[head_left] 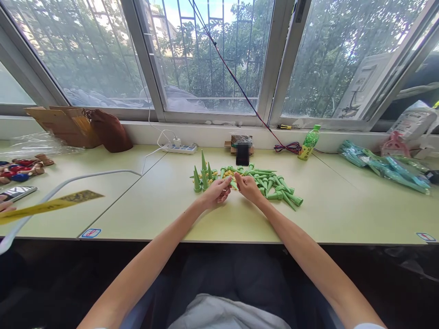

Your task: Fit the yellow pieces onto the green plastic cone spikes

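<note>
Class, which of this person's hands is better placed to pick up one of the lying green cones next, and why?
Probably the right hand: it is beside the lying cones, while the left hand is nearer the upright cones.

Green spikes (275,195) in front of me: smooth plastic by the look, low sheen. My tabletop (144,219): smooth, laminate-like, faint sheen. Bottle (309,142): glossy plastic. Packets (387,167) on my right: thin shiny film, crinkled. Power strip (187,149): smooth plastic. Box (61,128) on my left: matt cardboard. Brown bag (111,132): dull, soft, creased; I can't tell cloth from leather. Window frames (146,59): dull metal. Cloth (222,313) on my lap: matt, wrinkled.
</note>
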A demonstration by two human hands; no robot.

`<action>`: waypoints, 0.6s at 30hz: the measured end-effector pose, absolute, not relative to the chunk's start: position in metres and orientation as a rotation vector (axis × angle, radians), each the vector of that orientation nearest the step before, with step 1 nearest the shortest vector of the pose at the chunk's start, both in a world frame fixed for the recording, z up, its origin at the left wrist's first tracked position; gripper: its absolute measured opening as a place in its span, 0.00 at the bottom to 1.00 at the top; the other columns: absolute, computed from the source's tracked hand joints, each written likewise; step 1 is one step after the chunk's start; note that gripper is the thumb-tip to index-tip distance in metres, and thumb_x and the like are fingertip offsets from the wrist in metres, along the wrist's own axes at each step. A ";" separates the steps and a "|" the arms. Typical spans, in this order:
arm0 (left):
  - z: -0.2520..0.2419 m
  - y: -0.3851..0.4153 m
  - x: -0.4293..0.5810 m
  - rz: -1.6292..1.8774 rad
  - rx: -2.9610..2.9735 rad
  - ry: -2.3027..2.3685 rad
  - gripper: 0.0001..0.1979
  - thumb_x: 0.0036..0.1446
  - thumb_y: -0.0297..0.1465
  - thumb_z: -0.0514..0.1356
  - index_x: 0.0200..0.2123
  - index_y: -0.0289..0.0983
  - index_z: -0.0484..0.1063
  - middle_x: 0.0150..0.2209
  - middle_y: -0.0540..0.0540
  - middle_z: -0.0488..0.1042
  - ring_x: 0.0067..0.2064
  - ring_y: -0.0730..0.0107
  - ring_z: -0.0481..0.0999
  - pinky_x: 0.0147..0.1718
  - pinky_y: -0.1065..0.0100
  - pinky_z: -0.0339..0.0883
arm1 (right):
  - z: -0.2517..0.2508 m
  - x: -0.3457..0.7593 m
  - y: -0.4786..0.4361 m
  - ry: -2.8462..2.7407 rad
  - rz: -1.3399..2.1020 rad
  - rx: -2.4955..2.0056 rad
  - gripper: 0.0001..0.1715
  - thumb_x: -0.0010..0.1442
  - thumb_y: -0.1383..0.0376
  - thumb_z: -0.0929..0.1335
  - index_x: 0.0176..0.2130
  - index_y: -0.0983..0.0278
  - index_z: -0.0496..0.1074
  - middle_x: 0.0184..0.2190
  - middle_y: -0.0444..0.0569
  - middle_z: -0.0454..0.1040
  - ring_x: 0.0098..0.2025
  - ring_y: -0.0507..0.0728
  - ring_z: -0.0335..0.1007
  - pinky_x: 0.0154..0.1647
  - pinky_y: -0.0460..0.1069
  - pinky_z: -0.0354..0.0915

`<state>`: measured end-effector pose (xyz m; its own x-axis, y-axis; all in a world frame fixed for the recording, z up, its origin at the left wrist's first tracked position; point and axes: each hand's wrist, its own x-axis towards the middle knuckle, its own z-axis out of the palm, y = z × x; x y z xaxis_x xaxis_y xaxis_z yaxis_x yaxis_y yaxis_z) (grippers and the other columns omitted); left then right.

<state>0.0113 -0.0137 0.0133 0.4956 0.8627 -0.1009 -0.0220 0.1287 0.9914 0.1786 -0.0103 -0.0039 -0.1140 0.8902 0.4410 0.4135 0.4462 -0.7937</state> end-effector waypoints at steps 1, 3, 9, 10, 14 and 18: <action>0.012 -0.013 0.011 0.785 1.299 0.839 0.28 0.53 0.56 0.64 0.27 0.37 0.63 0.20 0.54 0.64 0.14 0.83 0.59 0.11 0.76 0.43 | -0.004 0.179 -0.010 -1.725 0.616 -1.133 0.45 0.63 0.32 0.53 0.12 0.60 0.56 0.11 0.45 0.58 0.17 0.50 0.57 0.25 0.47 0.57; 0.010 -0.012 0.010 0.799 1.325 0.842 0.28 0.52 0.56 0.65 0.28 0.37 0.61 0.21 0.53 0.65 0.15 0.82 0.60 0.11 0.76 0.45 | -0.005 0.179 -0.010 -1.741 0.621 -1.136 0.46 0.64 0.33 0.53 0.12 0.60 0.56 0.10 0.44 0.57 0.17 0.50 0.57 0.25 0.47 0.57; 0.011 -0.014 0.009 0.833 1.456 0.854 0.29 0.51 0.56 0.65 0.30 0.38 0.59 0.23 0.54 0.66 0.18 0.82 0.64 0.14 0.76 0.52 | -0.005 0.180 -0.011 -1.729 0.643 -1.172 0.45 0.64 0.33 0.54 0.12 0.60 0.54 0.10 0.43 0.55 0.16 0.49 0.54 0.23 0.47 0.54; 0.012 -0.015 0.009 0.848 1.484 0.853 0.28 0.51 0.56 0.65 0.30 0.38 0.59 0.23 0.54 0.66 0.18 0.81 0.64 0.14 0.75 0.53 | -0.005 0.180 -0.011 -1.729 0.651 -1.173 0.45 0.64 0.33 0.54 0.12 0.60 0.54 0.10 0.43 0.55 0.16 0.49 0.54 0.22 0.47 0.54; 0.012 -0.018 0.009 0.929 1.591 0.845 0.26 0.52 0.53 0.66 0.33 0.38 0.60 0.22 0.57 0.62 0.18 0.80 0.63 0.15 0.74 0.53 | -0.005 0.181 -0.011 -1.720 0.678 -1.166 0.44 0.64 0.34 0.54 0.12 0.60 0.54 0.10 0.42 0.54 0.16 0.49 0.52 0.21 0.47 0.52; 0.009 -0.017 0.010 0.999 1.713 0.877 0.25 0.52 0.49 0.67 0.40 0.38 0.64 0.21 0.59 0.61 0.17 0.80 0.62 0.16 0.74 0.52 | -0.006 0.180 -0.010 -1.721 0.698 -1.162 0.44 0.64 0.35 0.56 0.12 0.60 0.54 0.10 0.42 0.53 0.16 0.48 0.51 0.20 0.47 0.51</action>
